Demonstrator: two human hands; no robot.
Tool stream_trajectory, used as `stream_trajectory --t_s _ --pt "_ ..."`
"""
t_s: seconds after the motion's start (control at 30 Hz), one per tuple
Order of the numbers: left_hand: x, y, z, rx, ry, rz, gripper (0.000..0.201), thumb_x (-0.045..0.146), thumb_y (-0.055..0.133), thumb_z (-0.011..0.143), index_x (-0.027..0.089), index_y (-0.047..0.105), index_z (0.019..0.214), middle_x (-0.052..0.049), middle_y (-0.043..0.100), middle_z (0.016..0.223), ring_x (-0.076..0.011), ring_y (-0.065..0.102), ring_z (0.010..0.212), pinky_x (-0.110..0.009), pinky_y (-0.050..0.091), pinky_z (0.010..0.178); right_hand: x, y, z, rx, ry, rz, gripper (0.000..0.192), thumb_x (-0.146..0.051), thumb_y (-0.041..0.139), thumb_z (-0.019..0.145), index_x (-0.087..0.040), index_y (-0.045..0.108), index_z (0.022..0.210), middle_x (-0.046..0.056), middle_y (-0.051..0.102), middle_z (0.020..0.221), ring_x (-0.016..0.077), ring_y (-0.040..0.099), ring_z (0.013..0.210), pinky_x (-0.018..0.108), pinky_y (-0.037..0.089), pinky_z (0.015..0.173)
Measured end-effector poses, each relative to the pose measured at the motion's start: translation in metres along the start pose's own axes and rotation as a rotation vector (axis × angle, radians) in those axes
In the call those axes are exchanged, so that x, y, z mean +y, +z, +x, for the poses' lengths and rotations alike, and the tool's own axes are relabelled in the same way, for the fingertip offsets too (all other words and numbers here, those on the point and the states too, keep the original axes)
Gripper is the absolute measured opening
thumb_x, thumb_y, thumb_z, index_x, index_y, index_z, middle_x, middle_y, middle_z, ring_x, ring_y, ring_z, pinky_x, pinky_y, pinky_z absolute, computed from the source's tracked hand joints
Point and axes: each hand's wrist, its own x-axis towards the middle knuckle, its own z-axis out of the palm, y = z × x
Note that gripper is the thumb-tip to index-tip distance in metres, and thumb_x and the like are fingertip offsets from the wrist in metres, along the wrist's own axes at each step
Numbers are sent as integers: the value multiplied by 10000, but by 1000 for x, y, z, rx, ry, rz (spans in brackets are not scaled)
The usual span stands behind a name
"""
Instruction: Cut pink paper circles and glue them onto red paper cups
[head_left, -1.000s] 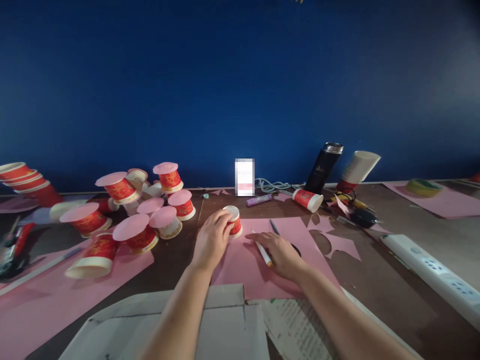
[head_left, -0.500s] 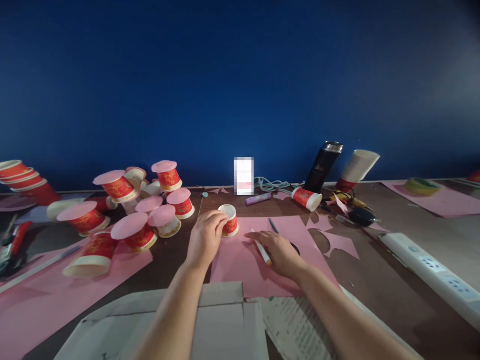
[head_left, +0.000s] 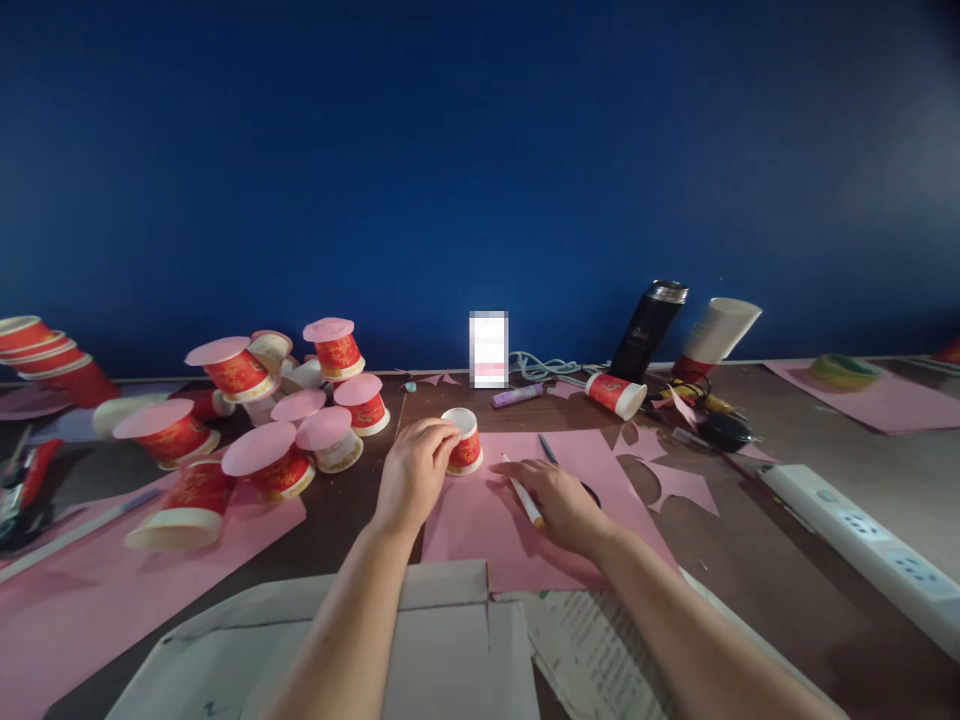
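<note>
While the left hand [head_left: 414,472] curled its fingers around an upturned red paper cup [head_left: 463,441], pinning it mouth-down on the top edge of the pink paper sheet [head_left: 502,525], the right hand [head_left: 559,503] lay on that sheet, its fingers closed on a white pen [head_left: 525,497] whose tip pointed toward the cup, seemingly held ready for tracing. To the left on the table [head_left: 795,590], a cluster of cups capped with pink discs [head_left: 285,430] stood apart, with cut pink scraps [head_left: 679,485] lying to the right.
</note>
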Motion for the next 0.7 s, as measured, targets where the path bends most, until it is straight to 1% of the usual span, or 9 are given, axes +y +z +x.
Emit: stream_trajectory --t_s 0.13,0.27,0.5,0.6,0.7 --pt "1 -1 0 -20 18 21 137 193 562 893 209 677 966 -42 697 1008 -185 631 928 -340 502 842 0 -1 0 -6 7 -1 553 -96 536 744 -254 570 1273 68 685 1138 243 637 1030 352 497 863" --pt "1 -2 0 -57 38 77 196 203 561 895 239 689 1040 -32 693 1037 -189 623 927 -365 492 849 -1 -1 0 -4 -4 1 547 -95 543 747 -244 572 1272 70 685 1149 243 634 1042 355 495 882" --pt "-5 -5 0 -111 60 107 230 207 543 900 273 704 1049 -24 704 1055 -215 604 997 -404 476 900 -3 -1 1 17 8 -11 459 -154 534 821 -265 590 1263 70 692 1149 238 641 1046 365 496 896" --pt "-7 -6 0 -120 68 108 260 170 530 892 278 704 1052 -23 704 1072 -219 601 1012 -415 476 911 -4 -2 1 10 21 -12 453 -163 541 824 -265 592 1262 69 691 1154 244 643 1049 370 500 891" --pt "-8 -7 1 -130 74 111 283 147 522 882 277 703 1056 -27 706 1079 -221 604 1007 -423 483 908 -6 -2 1 18 21 -5 408 -191 505 863 -247 596 1256 75 693 1156 242 645 1049 369 504 886"
